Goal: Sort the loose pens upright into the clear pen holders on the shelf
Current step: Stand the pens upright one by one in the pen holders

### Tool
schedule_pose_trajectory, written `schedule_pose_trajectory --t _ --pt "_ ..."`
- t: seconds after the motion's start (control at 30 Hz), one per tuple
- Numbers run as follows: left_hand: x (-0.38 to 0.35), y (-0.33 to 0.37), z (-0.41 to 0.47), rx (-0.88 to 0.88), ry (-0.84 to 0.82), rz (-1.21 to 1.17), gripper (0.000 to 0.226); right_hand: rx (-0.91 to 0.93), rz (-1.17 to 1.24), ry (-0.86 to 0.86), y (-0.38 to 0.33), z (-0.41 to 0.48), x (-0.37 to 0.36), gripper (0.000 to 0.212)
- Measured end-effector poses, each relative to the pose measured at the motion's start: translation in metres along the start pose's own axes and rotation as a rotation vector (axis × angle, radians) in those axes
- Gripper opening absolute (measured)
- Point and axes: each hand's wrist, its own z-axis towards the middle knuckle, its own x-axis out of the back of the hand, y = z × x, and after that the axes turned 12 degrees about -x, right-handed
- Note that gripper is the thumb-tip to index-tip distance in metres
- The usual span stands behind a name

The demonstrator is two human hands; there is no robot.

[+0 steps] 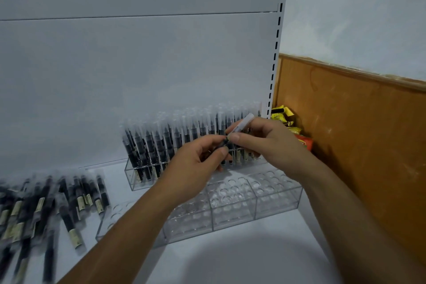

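Both hands hold one pen (242, 125) tilted above the shelf. My right hand (260, 140) pinches its upper half near the clear cap. My left hand (196, 166) grips its dark lower end. Behind them stands a clear pen holder (136, 177) filled with several upright black pens (159, 145). In front lies a second clear holder (272, 198) with round holes, its visible holes empty. A pile of loose pens (46, 205) lies flat on the shelf at the left.
The white shelf (230, 260) has a white back panel and a slotted upright (274, 69) at the right. Beyond it, yellow and red packets (290, 124) lie against an orange wooden board (357, 127).
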Motion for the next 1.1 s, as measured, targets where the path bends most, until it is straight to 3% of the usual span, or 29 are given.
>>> schedule_pose_trajectory --t 0.1,0.2,0.3,0.37,0.57,0.83,1.1 --pt "-0.001 0.000 -0.002 0.001 -0.008 0.154 0.022 -0.028 0.219 0.094 -0.004 0.002 0.006 0.017" --pt "-0.005 0.002 -0.004 -0.069 -0.114 0.420 0.035 -0.012 0.474 0.312 -0.005 0.004 0.022 0.012" --pt "-0.009 0.003 -0.006 -0.137 -0.220 0.639 0.045 0.042 0.372 0.593 0.001 0.006 0.031 0.010" --pt "-0.010 0.003 -0.006 -0.128 -0.250 0.674 0.049 0.081 0.233 0.673 0.008 0.010 0.032 0.008" --pt "-0.011 0.002 -0.004 -0.111 -0.280 0.729 0.052 0.091 -0.131 0.671 0.024 0.020 0.032 0.012" --pt "-0.016 -0.003 0.005 -0.143 -0.252 0.811 0.053 0.104 -0.257 0.709 0.027 0.022 0.034 0.019" --pt "-0.019 -0.005 0.011 -0.170 -0.232 0.845 0.051 -0.094 -0.506 0.456 0.038 0.028 0.031 0.018"
